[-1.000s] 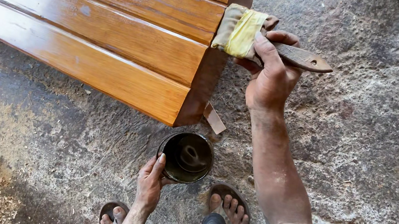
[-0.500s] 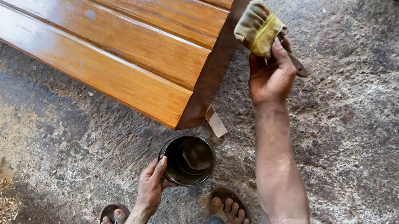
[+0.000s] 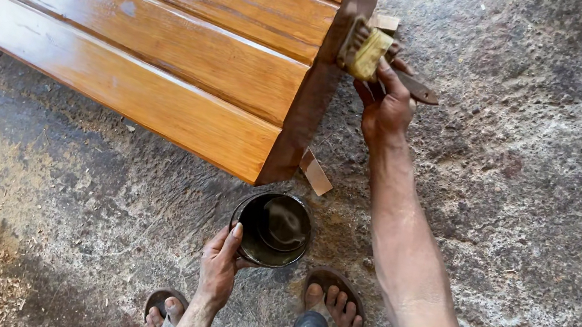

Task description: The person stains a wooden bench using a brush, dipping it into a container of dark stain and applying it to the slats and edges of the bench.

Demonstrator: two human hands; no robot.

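1. Right hand (image 3: 386, 108): closed around the dark handle of a paintbrush (image 3: 367, 54), yellowish bristles pressed against the end face of the panel.
2. Wooden panel (image 3: 170, 48): glossy, amber-varnished boards, lying across the upper left; a small wood block (image 3: 316, 173) sits under its near corner.
3. Left hand (image 3: 219, 267): fingers curled on the rim of a dark round tin (image 3: 272, 229), which stands on the rough stone floor (image 3: 531, 182) just below the panel's corner.
4. Sandalled feet (image 3: 330, 313): beside the tin.
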